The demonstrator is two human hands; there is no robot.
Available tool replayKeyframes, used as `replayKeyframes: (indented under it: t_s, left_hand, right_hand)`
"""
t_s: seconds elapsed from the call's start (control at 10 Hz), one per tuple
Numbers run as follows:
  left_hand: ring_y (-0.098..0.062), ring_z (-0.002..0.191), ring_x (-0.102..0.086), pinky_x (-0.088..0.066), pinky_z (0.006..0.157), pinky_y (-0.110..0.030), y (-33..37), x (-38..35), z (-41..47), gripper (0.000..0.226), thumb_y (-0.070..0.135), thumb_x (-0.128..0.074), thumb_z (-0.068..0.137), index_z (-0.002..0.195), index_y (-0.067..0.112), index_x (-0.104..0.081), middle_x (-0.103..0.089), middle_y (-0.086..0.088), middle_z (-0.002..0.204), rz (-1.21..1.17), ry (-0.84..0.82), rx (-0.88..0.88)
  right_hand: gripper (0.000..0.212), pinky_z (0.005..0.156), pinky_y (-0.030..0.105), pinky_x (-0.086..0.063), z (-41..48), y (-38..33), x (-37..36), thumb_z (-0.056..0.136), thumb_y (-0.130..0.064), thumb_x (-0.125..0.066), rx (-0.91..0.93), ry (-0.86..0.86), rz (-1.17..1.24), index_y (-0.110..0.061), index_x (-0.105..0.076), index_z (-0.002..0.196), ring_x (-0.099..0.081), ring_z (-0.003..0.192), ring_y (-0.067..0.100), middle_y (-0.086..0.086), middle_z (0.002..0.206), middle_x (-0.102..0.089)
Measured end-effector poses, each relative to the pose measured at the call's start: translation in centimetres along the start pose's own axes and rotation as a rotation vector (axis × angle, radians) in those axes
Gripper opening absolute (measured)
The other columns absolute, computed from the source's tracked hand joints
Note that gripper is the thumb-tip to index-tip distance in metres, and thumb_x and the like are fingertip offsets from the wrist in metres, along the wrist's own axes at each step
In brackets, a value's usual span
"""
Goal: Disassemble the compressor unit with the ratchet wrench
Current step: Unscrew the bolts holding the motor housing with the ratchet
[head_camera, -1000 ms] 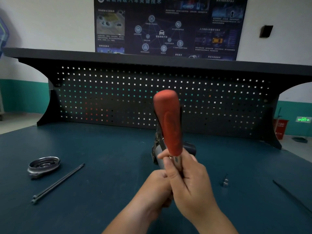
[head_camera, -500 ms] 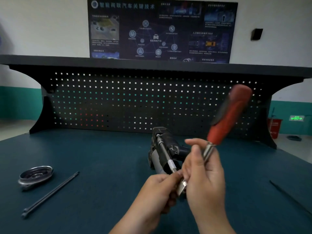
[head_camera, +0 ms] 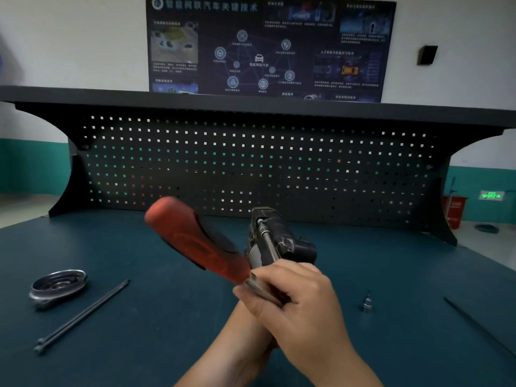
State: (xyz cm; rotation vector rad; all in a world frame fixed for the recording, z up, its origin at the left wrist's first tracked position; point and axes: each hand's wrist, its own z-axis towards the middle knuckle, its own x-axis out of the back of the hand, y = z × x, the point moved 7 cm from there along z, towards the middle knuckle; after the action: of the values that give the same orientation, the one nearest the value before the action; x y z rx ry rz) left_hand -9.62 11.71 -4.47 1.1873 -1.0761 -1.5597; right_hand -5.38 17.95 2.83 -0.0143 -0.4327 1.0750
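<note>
Swinging across from the upper right, the red handle of the ratchet wrench point(head_camera: 195, 241) now points up and to the left, blurred by the stroke; a second ago it stood nearly upright. The view has also dropped a little, so the small socket point(head_camera: 367, 303) on my right is back in sight.

My right hand point(head_camera: 301, 303) has its fingers point(head_camera: 252, 303) curled tight round the bare steel neck of the wrench, just below the red grip. My left hand point(head_camera: 251, 329) sits under and behind the right one. It is mostly hidden, so I cannot tell whether its fingers grip anything.

The compressor unit point(head_camera: 282, 241) lies on the counter point(head_camera: 139, 358) just beyond my hands, with a long silver shaft running along its top towards me. Off to the left lie a removed round cover point(head_camera: 57, 286) and two long bolts point(head_camera: 81, 317), well apart from the unit.

I judge the unit to be a heavy, rigid metal body that will not flex, though it could turn or slide on the mat under torque, so it wants steadying by its thick casing. The wrench neck is smooth steel and may slip; the red grip looks to offer better hold and more leverage.
</note>
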Motion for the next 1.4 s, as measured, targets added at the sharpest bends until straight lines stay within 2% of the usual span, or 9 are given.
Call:
replayKeyframes:
  t_s: [0.1, 0.3, 0.5, 0.6, 0.7, 0.8, 1.0, 1.3, 1.4]
  left_hand:
    - [-0.009, 0.06, -0.057, -0.044, 0.06, -0.019, 0.2, -1.4, 0.6, 0.018, 0.03, -0.062, 0.081, 0.066, 0.021, -0.058, -0.055, -0.001, 0.067, -0.093, -0.114, -0.078]
    - [-0.004, 0.032, -0.02, -0.017, 0.034, -0.014, -0.2, -1.9, 0.9, 0.038, 0.037, -0.063, 0.065, 0.073, 0.004, -0.046, -0.028, 0.001, 0.045, -0.195, -0.143, 0.085]
    - [-0.007, 0.036, -0.019, -0.012, 0.041, -0.015, -0.3, -1.2, 0.8, 0.048, 0.033, -0.064, 0.083, 0.044, 0.019, -0.04, -0.032, 0.003, 0.043, -0.021, -0.134, 0.094]
    - [-0.011, 0.044, -0.03, -0.024, 0.043, -0.026, -0.4, -1.0, 0.7, 0.018, 0.026, -0.06, 0.063, 0.068, 0.017, -0.045, -0.048, -0.004, 0.05, 0.074, -0.186, 0.048]
    - [0.008, 0.05, -0.059, -0.05, 0.051, -0.012, -1.1, 0.0, 0.8, 0.02, 0.019, -0.044, 0.06, 0.079, 0.024, -0.045, -0.061, 0.023, 0.049, 0.059, -0.153, 0.02]
    - [-0.004, 0.044, -0.047, -0.034, 0.05, -0.022, -0.6, -1.2, 0.7, 0.015, 0.023, -0.064, 0.065, 0.067, 0.011, -0.054, -0.057, -0.002, 0.052, -0.057, -0.193, 0.028]
    - [-0.003, 0.032, -0.024, -0.016, 0.035, -0.013, -0.4, -2.0, 0.9, 0.034, 0.038, -0.06, 0.069, 0.043, 0.018, -0.049, -0.033, 0.006, 0.041, -0.176, -0.19, 0.086]
    - [-0.025, 0.063, -0.034, -0.027, 0.06, -0.037, 0.2, -1.3, 1.0, 0.029, 0.04, -0.06, 0.068, 0.065, 0.012, -0.053, -0.037, -0.012, 0.067, 0.07, -0.15, 0.01]
    - [-0.03, 0.071, -0.03, -0.018, 0.067, -0.042, 0.6, -1.7, 0.8, 0.024, 0.04, -0.058, 0.07, 0.066, 0.016, -0.056, -0.037, -0.013, 0.077, 0.045, -0.147, -0.026]
  right_hand:
    - [0.026, 0.061, 0.022, -0.041, -0.4, 0.6, 0.0, 0.083, -0.055, -0.056, -0.184, 0.074, 0.173, -0.03, -0.061, 0.079, -0.051, 0.059, 0.001, -0.014, 0.062, -0.053]
    - [0.039, 0.041, 0.014, -0.037, -3.2, 5.2, 1.8, 0.092, -0.042, -0.047, -0.764, 0.817, 0.98, -0.02, -0.054, 0.06, -0.038, 0.042, 0.004, -0.009, 0.045, -0.04]
    - [0.024, 0.05, 0.012, -0.036, -0.9, 3.1, 2.3, 0.087, -0.052, -0.051, -0.408, 0.376, 0.418, -0.034, -0.059, 0.073, -0.044, 0.049, 0.002, -0.011, 0.053, -0.05]
    - [0.024, 0.064, 0.013, -0.037, 0.1, 1.0, 0.8, 0.09, -0.052, -0.047, -0.093, 0.029, 0.078, -0.031, -0.057, 0.084, -0.049, 0.063, -0.004, -0.022, 0.065, -0.051]
    - [0.011, 0.071, 0.017, -0.037, 0.2, -0.5, -0.2, 0.084, -0.043, -0.058, 0.05, -0.067, -0.03, -0.033, -0.058, 0.088, -0.048, 0.068, -0.011, -0.022, 0.07, -0.058]
    - [0.02, 0.062, 0.017, -0.039, -0.1, 0.1, 0.6, 0.082, -0.052, -0.057, -0.111, 0.078, 0.091, -0.033, -0.061, 0.086, -0.052, 0.064, -0.005, -0.018, 0.072, -0.061]
    - [0.029, 0.039, 0.014, -0.03, -2.5, 5.4, 2.9, 0.094, -0.032, -0.045, -0.749, 0.745, 0.976, -0.017, -0.05, 0.069, -0.031, 0.039, 0.003, -0.01, 0.044, -0.033]
    - [0.035, 0.059, 0.025, -0.046, -0.5, 1.2, 0.5, 0.088, -0.05, -0.042, -0.213, 0.02, 0.171, -0.022, -0.058, 0.075, -0.056, 0.06, 0.008, -0.009, 0.062, -0.058]
    - [0.033, 0.06, 0.02, -0.043, -0.5, 0.8, 0.4, 0.087, -0.053, -0.041, -0.228, -0.001, 0.163, -0.026, -0.059, 0.08, -0.058, 0.065, 0.009, -0.013, 0.068, -0.061]
